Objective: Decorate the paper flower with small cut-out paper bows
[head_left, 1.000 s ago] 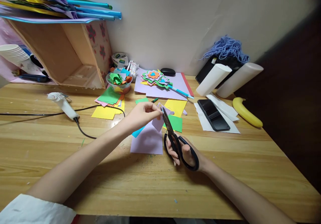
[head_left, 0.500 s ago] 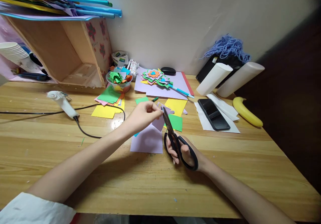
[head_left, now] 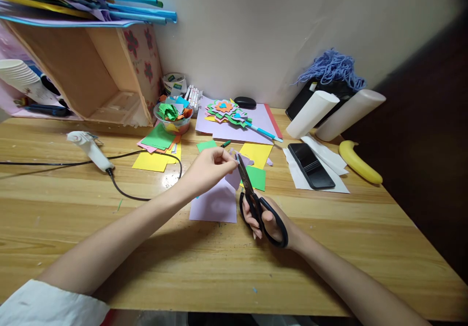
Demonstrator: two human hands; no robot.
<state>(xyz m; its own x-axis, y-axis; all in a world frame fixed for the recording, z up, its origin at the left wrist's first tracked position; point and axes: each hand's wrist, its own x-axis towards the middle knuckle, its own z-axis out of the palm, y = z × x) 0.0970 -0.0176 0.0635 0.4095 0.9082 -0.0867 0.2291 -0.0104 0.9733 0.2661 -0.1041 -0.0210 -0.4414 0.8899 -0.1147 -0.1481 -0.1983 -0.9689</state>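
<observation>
Thumb and fingers of my left hand (head_left: 214,167) are pinched at the tips of the scissors (head_left: 249,189), on what looks like a small piece of paper, mostly hidden. My right hand (head_left: 268,219) grips the black handles, its thumb and fingers through the loops. The dark blades point away from me and look nearly closed. Under my left hand lie purple paper sheets (head_left: 213,209). Beyond the blades are purple scraps (head_left: 247,161), a yellow sheet (head_left: 258,154) and a green square (head_left: 255,178).
A glue gun (head_left: 89,150) with a black cord lies left, near stacked coloured paper (head_left: 158,138). A bowl of scraps (head_left: 174,116) and a layered paper flower (head_left: 224,109) stand behind. To the right are a phone (head_left: 311,166), a banana (head_left: 360,163) and white rolls (head_left: 313,115).
Both hands hold nearly the same place. The scissor blades and the fingers of my left hand show only a tiny shift, along with a slight shift of the whole view.
</observation>
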